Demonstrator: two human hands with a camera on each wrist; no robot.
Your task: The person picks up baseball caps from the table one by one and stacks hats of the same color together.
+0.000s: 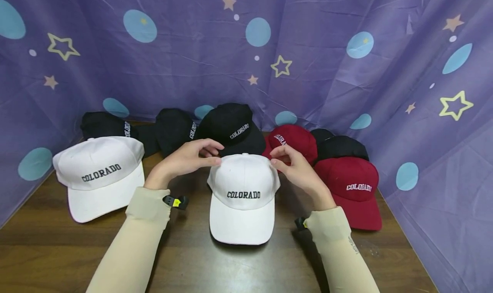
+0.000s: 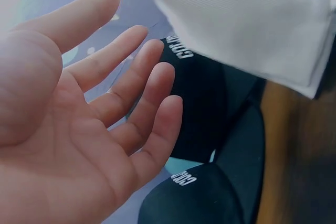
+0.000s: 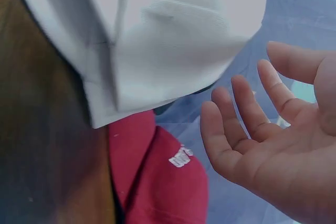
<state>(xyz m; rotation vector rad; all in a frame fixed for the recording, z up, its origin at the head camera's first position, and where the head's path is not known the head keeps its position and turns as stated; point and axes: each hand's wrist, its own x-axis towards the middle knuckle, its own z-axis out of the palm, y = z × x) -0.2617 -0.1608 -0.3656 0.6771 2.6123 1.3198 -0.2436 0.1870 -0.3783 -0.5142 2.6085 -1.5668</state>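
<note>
Your left hand [image 1: 190, 156] and right hand [image 1: 302, 173] are loosely open, nothing in 'em, flanking the middle white cap [image 1: 244, 181]; red cap [image 1: 356, 175] right of it, black cap [image 1: 227, 124] behind it.

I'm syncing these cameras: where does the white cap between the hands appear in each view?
Head: white cap, horizontally central, below mid-height.
Left wrist: white cap, upper right, cut off by the frame.
Right wrist: white cap, top, mostly left of centre.
Shared landmark: purple curtain, in all three.
</note>
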